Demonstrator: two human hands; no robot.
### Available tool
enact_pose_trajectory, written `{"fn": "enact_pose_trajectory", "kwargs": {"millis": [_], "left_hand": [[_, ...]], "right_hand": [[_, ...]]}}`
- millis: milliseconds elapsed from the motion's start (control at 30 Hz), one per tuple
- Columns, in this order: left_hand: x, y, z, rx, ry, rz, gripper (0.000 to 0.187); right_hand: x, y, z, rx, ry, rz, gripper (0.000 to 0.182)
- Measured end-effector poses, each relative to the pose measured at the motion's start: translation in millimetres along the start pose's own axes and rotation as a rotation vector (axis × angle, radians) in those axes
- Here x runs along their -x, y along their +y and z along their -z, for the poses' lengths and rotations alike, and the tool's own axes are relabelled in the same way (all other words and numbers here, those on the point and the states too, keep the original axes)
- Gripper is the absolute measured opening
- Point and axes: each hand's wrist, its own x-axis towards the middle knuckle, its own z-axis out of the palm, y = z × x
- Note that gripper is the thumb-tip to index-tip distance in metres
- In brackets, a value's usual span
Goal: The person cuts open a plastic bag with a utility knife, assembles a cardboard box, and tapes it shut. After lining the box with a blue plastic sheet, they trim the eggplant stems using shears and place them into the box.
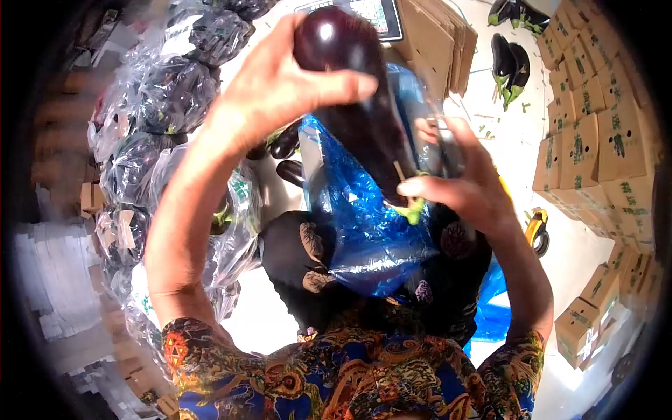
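A large dark purple eggplant [371,133] is held up at a slant between my two hands, its round end at the top and its green stem end lower right. My left hand [287,87] wraps round the thick upper end, with the thumb across its front. Near the stem, my right hand [458,182] grips the lower end, its thumb by the green cap; a blurred shiny thing shows at its fingers, too unclear to name. Below the eggplant, a blue plastic bag [378,231] lines an open container between my knees.
Clear bags of eggplants [168,98] are piled at the left. A scale [381,17] and flattened cardboard [427,42] stand at the top. Loose eggplants [509,66] lie at the upper right, beside stacked cartons [602,140]. A yellow-and-black tool [537,231] lies right.
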Motion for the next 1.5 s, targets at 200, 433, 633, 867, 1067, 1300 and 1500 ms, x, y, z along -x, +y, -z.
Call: {"fn": "enact_pose_trajectory", "kwargs": {"millis": [200, 433, 633, 867, 1067, 1300, 1500], "left_hand": [[-13, 24, 13, 0.024, 0.001, 0.055, 0.068], [18, -22, -14, 0.613, -0.039, 0.114, 0.066], [36, -18, -17, 0.604, 0.024, 0.093, 0.073], [64, -18, -43, 0.65, 0.072, 0.158, 0.078], [66, -56, -52, 0.87, 0.111, 0.307, 0.063], [68, -168, 26, 0.659, 0.596, 0.305, 0.048], [112, -378, -31, 0.092, 0.858, 0.671, 0.062]], "right_hand": [[-22, 2, -33, -0.615, -0.209, -0.009, 0.067], [-22, 50, -33, -1.203, -0.585, -0.214, 0.073], [-19, 42, -38, -1.16, -0.538, -0.204, 0.065], [-10, 22, -45, -1.077, -0.382, -0.254, 0.068], [-20, 13, -50, -0.639, -0.267, -0.201, 0.056], [-31, 27, -40, -0.56, 0.032, -0.488, 0.047], [-30, 30, -48, -0.686, -0.059, -0.5, 0.042]]}}
